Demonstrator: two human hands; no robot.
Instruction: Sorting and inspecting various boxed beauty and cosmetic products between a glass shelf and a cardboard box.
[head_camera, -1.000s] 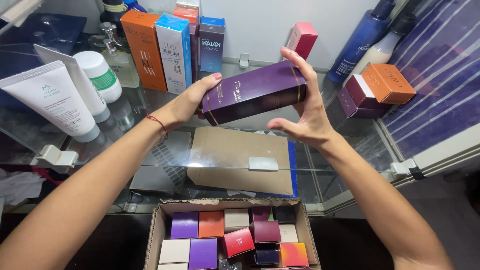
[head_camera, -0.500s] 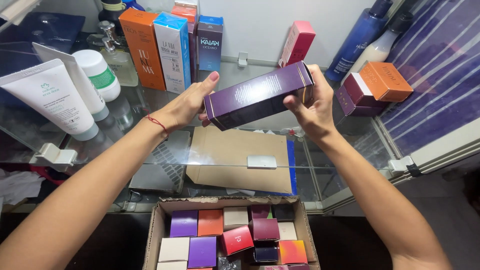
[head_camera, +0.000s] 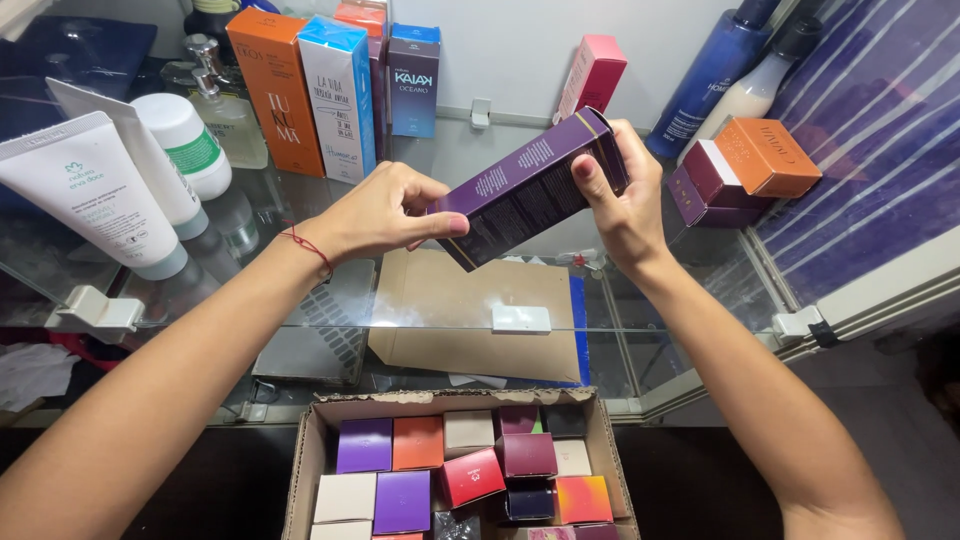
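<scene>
box: long purple carton (head_camera: 530, 190), held in the air over the glass shelf (head_camera: 300, 300), about mid-shelf, clear of its surface
axis: long axis tilted, low end toward left hand, high end up and right
left hand (head_camera: 375, 215): closed on the low end, thumb on top
right hand (head_camera: 625, 200): closed around the high end, fingers wrapped behind
nearer hand: equal, one at each end
back edge: upright orange carton (head_camera: 275, 90), light blue carton (head_camera: 340, 95), pink carton (head_camera: 592, 78)
right edge: orange-lidded box (head_camera: 765, 155)
left edge: white tube (head_camera: 85, 190)
below front edge: open cardboard box (head_camera: 310, 450) of small coloured cartons
</scene>
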